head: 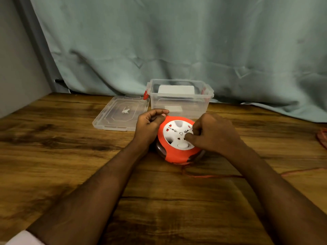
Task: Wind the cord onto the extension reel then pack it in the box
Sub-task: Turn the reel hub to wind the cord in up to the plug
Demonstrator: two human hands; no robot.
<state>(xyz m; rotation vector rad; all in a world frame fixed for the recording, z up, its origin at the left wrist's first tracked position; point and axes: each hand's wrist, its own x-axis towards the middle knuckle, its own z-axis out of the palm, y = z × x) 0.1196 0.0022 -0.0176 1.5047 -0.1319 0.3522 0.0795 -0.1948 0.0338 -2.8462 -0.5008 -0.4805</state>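
Observation:
An orange extension reel [175, 154] with a white socket face lies flat on the wooden table [70, 142] at centre. My left hand [148, 128] grips its left rim, fingers curled over the top edge. My right hand [212, 135] pinches the white inner disc at its right side. A thin orange cord [208, 176] leaves the reel's near side and runs right across the table to a loose bunch at the right edge [323, 138]. The clear plastic box [180, 99] with red latches stands open just behind the reel.
The box's clear lid [122, 114] lies flat to the left of the box. A grey-green curtain [177, 41] hangs behind the table. A wall closes the left side. Bare wood spreads in front of the reel.

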